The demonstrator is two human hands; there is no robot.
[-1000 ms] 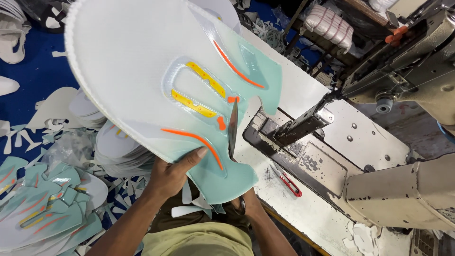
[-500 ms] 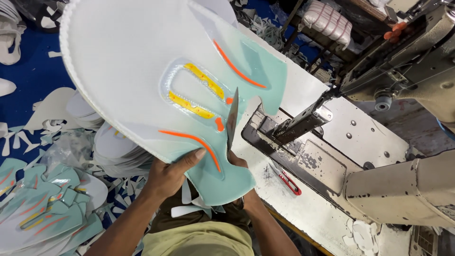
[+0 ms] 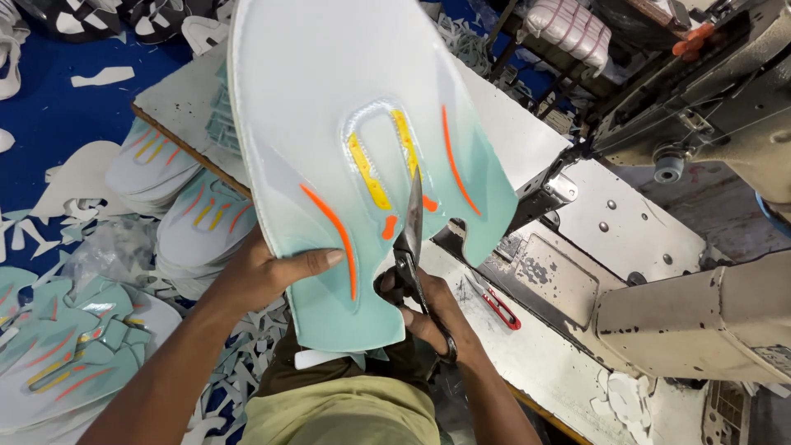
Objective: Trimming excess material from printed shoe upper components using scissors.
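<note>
My left hand (image 3: pixel 264 276) grips the lower left edge of a large flat shoe-upper panel (image 3: pixel 329 107), white fading to mint green, with orange stripes and yellow strips around a clear window. I hold it up in front of me. My right hand (image 3: pixel 432 313) holds dark metal scissors (image 3: pixel 410 227), their blades pointing up into the panel's centre slot just below the yellow strips. The panel hides most of the table behind it.
An industrial sewing machine (image 3: pixel 684 272) stands to the right on a white table (image 3: pixel 527 132). A small red-handled snipper (image 3: pixel 499 307) lies by the machine base. Stacks of similar panels (image 3: pixel 194 222) and white offcuts (image 3: pixel 74 210) cover the blue floor on the left.
I have turned the panel and shifted it right, uncovering the stacks at left. The scissors have moved up into the centre slot.
</note>
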